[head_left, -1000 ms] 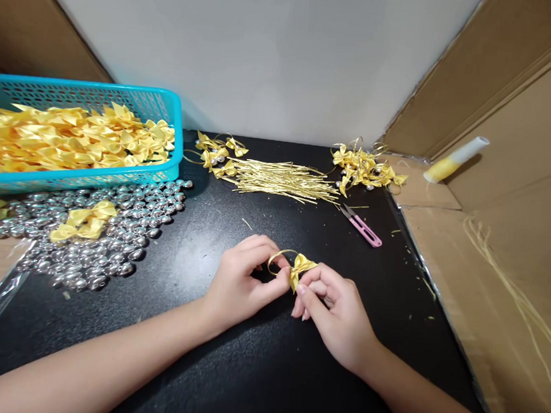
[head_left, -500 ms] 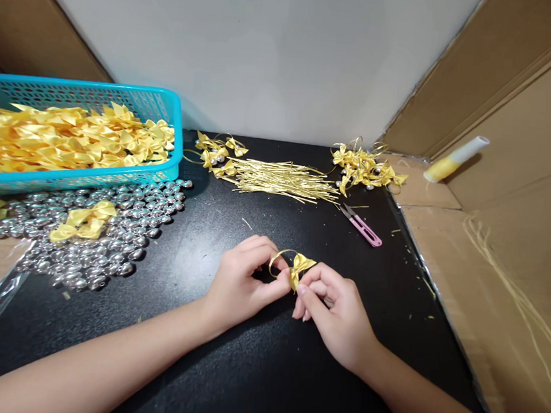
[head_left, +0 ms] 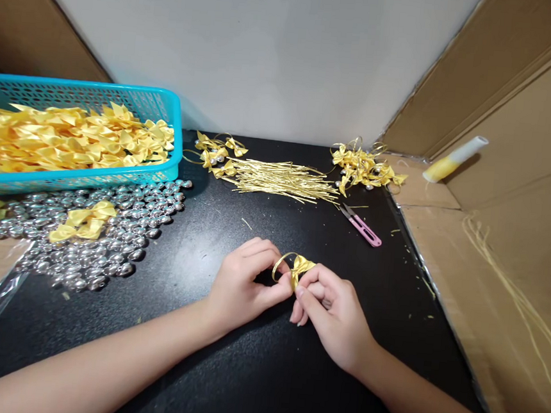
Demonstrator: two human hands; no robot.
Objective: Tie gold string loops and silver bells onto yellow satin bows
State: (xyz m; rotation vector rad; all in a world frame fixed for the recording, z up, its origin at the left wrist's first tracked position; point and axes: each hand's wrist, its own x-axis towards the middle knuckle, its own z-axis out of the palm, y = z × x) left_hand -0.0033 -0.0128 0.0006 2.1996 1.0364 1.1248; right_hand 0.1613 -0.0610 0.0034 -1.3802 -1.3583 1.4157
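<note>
Over the middle of the black tabletop, both hands meet at a yellow satin bow (head_left: 302,266). My left hand (head_left: 248,280) is closed, its thumb and fingertips pinching the bow's left side. A loop of gold cord (head_left: 280,262) stands up from the bow beside my left fingers. My right hand (head_left: 333,309) is closed too, with thumb and forefinger pinching the bow's lower right side. The fingers hide the bow's lower part and knot, and I cannot tell whether a bead is on it.
A blue basket (head_left: 178,140) of yellow bows stands at the left, with silver beads (head_left: 107,259) before it. Gold cords (head_left: 282,180) lie at the back between beaded bows (head_left: 368,168). Pink thread snips (head_left: 364,229) lie right; a pale tube (head_left: 456,159) leans against cardboard.
The cord loop has shifted slightly right and looks a little narrower. Both hands stay pinched on the bow, with only small finger movement.
</note>
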